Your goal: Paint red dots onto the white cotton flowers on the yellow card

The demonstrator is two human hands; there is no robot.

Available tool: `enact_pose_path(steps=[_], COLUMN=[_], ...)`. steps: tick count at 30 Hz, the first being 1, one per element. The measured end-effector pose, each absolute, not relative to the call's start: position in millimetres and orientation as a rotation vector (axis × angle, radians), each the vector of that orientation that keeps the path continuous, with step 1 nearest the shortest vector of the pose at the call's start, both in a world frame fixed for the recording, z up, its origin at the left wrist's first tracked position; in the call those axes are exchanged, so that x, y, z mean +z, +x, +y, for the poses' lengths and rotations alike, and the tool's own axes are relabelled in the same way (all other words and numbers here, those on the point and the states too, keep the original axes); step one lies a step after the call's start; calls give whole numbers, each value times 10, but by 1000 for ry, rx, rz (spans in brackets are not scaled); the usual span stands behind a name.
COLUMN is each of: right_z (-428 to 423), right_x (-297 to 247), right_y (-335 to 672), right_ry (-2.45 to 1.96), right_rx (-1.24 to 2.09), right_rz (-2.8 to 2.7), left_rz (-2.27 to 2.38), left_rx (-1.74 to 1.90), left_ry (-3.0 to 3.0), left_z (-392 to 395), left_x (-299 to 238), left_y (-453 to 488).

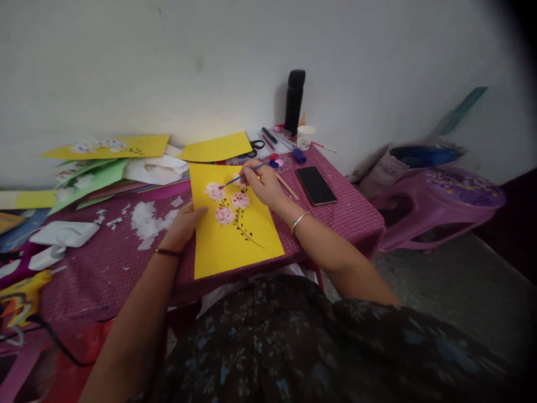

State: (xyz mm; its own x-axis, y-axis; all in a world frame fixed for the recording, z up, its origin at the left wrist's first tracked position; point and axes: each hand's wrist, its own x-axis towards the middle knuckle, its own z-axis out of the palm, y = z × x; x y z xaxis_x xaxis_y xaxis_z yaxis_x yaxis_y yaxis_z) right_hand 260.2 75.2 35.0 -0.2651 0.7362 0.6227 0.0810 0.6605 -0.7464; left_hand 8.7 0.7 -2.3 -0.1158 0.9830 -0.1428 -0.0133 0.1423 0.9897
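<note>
A pale wall (176, 67) rises behind the table (354, 215).

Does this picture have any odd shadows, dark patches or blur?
In the head view, a soft shadow marks the wall left of the black bottle; blackness covers the upper right corner; the yellow glue gun at lower left looks smeared, the yellow sheet beneath the paintbrush clearer.

The right hand (260, 182) grips a brush (233, 180), its tip at the upper-left flower (215, 192) on a yellow sheet (218, 252); the left hand (184, 225) holds the sheet's left edge. Tissue scraps (146, 221) lie left of it, a glue gun (31, 294) farther left. At right, a phone (316, 186) and stick (287, 186) rest on checked cloth (350, 221); behind stands a bottle (295, 103) beside a cup (306, 136).
</note>
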Motion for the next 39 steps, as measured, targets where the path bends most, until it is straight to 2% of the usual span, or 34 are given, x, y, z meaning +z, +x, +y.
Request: enact_pose_path(steps=[7,14,22,39], right_z=[807,879,826,841], right_x=[280,354,281,350], right_y=[2541,2570,2488,2530], right_ry=[-707,-641,-596,-583], right_rx=[755,894,962,993], right_rz=[-1785,-1457,-1570,-1457], left_rz=[1349,1343,1309,1349], left_rx=[1221,1210,1218,1189], left_ry=[1025,1029,1069,1021], left_z=[31,53,91,86], left_x=[-13,-64,-181,-158], left_y=[74,14,-82,-79])
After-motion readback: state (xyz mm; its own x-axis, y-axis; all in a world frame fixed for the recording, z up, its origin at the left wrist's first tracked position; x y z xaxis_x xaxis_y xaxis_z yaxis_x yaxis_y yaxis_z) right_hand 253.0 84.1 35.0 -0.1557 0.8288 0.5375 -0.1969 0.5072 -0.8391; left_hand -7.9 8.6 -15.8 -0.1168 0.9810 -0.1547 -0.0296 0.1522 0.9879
